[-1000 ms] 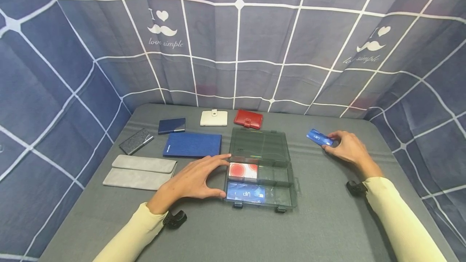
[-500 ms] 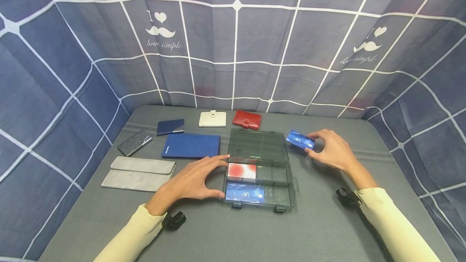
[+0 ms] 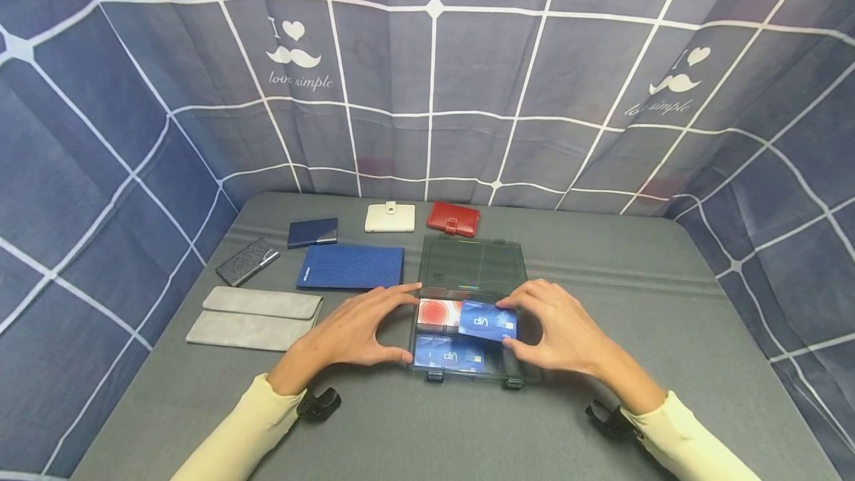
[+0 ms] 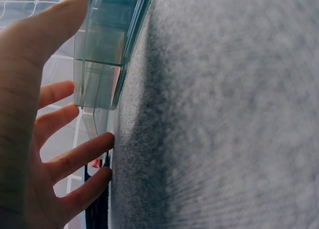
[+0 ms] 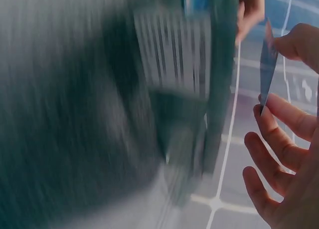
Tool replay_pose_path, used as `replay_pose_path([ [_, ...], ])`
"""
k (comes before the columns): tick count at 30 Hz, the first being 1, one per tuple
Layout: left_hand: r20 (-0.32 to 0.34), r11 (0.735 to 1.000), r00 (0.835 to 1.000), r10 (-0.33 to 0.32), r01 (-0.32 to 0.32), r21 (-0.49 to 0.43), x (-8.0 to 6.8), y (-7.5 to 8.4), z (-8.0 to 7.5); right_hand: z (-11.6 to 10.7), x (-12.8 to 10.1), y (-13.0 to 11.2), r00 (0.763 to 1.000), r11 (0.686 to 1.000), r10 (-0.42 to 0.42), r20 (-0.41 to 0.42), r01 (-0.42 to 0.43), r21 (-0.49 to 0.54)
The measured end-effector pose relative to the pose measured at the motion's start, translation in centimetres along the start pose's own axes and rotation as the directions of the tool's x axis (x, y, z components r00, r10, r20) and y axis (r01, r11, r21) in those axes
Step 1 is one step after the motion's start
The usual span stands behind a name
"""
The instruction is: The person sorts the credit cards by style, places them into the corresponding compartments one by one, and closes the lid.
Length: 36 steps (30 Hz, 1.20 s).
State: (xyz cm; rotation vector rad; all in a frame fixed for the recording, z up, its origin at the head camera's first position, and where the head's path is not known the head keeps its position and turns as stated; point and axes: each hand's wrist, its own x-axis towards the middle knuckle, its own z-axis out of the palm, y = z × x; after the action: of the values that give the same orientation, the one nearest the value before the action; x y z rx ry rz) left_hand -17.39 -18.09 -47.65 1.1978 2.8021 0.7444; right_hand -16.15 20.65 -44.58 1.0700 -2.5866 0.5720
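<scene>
A blue VIP card [image 3: 488, 321] is pinched between the thumb and fingers of my right hand [image 3: 564, 329], seen edge-on in the right wrist view. The card hovers over the right part of a dark translucent plastic box [image 3: 510, 371], whose lid [image 3: 473, 264] lies back. In the box are a red-and-white card [image 3: 438, 313] in the back row and another blue VIP card [image 3: 444, 353] in the front row. My left hand [image 3: 350, 329] rests against the box's left side, thumb and fingers spread; in the left wrist view its fingers [image 4: 75, 159] look nearly straight.
Left of the box lie a blue folder [image 3: 350, 267], a grey pouch [image 3: 254, 318], a grey felt card holder [image 3: 247, 262] and a navy card holder [image 3: 312, 232]. Behind it are a white card wallet [image 3: 390, 219] and a red one [image 3: 453, 219]. A checked curtain [image 3: 387, 132] surrounds the table.
My right hand has lifted the blue VIP card off the table on the right and carried it left over the box. My left hand has stayed at the box's side.
</scene>
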Motion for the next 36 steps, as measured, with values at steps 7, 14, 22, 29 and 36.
replay_pose_path([
  [7, 0.017, 1.0, 1.0, -0.018, 0.018, -0.017, 0.0, 0.0, 0.0, 1.9, -0.1, -2.8, 0.996, 0.997, -0.073, 0.042, 0.075, -0.027],
  [14, 0.012, 1.0, 1.0, -0.008, 0.008, -0.015, 0.1, -0.2, 0.1, 3.0, 0.6, -4.3, 0.993, 0.993, -0.108, 0.051, 0.11, -0.045],
  [22, 0.007, 1.0, 1.0, -0.004, 0.004, -0.021, 0.1, -0.2, 0.1, 4.1, 1.5, -5.1, 0.987, 0.987, -0.156, 0.039, 0.158, -0.036],
  [29, 0.0, 1.0, 1.0, -0.002, 0.002, -0.025, 0.1, -0.1, -0.1, 4.5, 1.7, -5.1, 0.98, 0.98, -0.2, 0.014, 0.201, -0.012],
  [36, 0.01, 1.0, 1.0, -0.002, 0.002, -0.017, 0.1, -0.1, -0.1, 2.6, 1.1, -3.3, 0.994, 0.995, -0.094, -0.062, 0.095, 0.02],
])
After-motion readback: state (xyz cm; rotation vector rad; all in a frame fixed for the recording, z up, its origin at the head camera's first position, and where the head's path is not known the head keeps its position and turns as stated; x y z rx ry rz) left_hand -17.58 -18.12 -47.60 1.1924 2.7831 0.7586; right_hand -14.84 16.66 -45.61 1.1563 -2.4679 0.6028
